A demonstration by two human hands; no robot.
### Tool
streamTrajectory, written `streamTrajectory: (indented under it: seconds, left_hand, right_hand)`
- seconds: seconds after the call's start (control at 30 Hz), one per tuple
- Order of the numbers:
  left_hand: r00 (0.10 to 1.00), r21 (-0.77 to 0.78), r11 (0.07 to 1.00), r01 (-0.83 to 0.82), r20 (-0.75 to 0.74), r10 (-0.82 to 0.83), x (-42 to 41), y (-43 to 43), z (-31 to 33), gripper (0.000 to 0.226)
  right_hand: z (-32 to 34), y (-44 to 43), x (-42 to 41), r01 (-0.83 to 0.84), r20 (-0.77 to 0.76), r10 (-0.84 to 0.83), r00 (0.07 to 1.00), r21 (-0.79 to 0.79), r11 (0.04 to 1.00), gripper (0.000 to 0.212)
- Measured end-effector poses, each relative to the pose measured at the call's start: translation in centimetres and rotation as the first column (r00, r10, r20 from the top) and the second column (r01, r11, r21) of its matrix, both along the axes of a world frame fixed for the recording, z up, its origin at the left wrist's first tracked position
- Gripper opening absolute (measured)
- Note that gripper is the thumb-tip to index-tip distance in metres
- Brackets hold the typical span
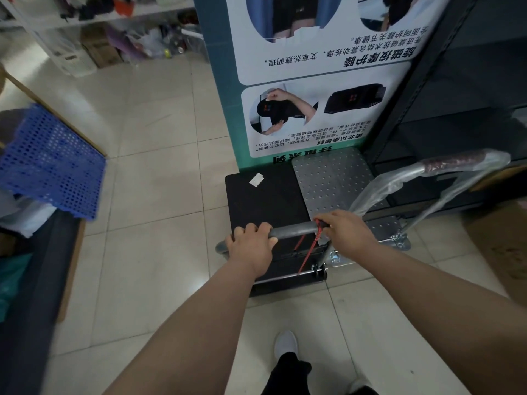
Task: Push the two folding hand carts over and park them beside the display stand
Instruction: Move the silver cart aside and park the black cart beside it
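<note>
- standing at the foot of the display stand (285, 81), the black cart (265, 201) is just beside the silver cart (333, 178).
- left hand (251, 246) and right hand (346, 233) both curl their fingers around its handle (293, 230).
- a hard push could bump the stand.

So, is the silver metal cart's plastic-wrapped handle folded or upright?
Upright: the plastic-wrapped handle rises above the deck of the silver metal cart.

Two bare forearms (185, 323), black trouser leg (288, 372), pale grey shoe (286, 343)
</note>
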State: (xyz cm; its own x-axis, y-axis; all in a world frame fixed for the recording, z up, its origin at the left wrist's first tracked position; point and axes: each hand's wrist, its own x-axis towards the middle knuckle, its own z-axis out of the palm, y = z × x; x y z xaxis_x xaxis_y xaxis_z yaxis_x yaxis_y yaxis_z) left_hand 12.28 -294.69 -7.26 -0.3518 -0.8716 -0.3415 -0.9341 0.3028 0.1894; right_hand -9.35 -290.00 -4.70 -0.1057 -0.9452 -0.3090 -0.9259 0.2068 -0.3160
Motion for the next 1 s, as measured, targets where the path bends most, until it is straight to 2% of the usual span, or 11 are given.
streamTrajectory:
  seconds: [0.33,0.47,0.57,0.77,1.0]
  left_hand:
    - [1.000,-0.028,1.000,0.006,0.011,-0.005,-0.2,-2.2,-0.1,0.032]
    - [1.000,-0.032,0.999,0.004,0.009,-0.004,-0.7,-2.7,-0.1,0.031]
    - [1.000,-0.040,0.999,0.007,0.009,-0.007,-0.6,-2.4,-0.2,0.033]
    - [1.000,0.005,1.000,0.023,0.015,-0.023,-0.6,-2.4,0.5,0.033]
    - [0.995,-0.086,0.992,0.094,-0.005,-0.095,-1.4,-0.7,1.3,0.053]
  right_hand:
    - [-0.5,-1.1,0.0,-0.004,-0.010,0.004,1.000,-0.033,0.999,0.045]
    - [-0.5,-2.0,-0.3,0.011,0.037,-0.010,0.999,-0.044,0.999,0.042]
    - [-0.9,-1.7,-0.1,0.026,-0.003,-0.026,1.000,-0.054,0.998,0.043]
    - [-0.4,-1.5,-0.5,-0.019,-0.066,0.025,0.997,0.095,0.995,0.058]
    - [1.3,2.6,-2.0,0.039,-0.089,-0.031,0.996,0.087,0.995,0.069]
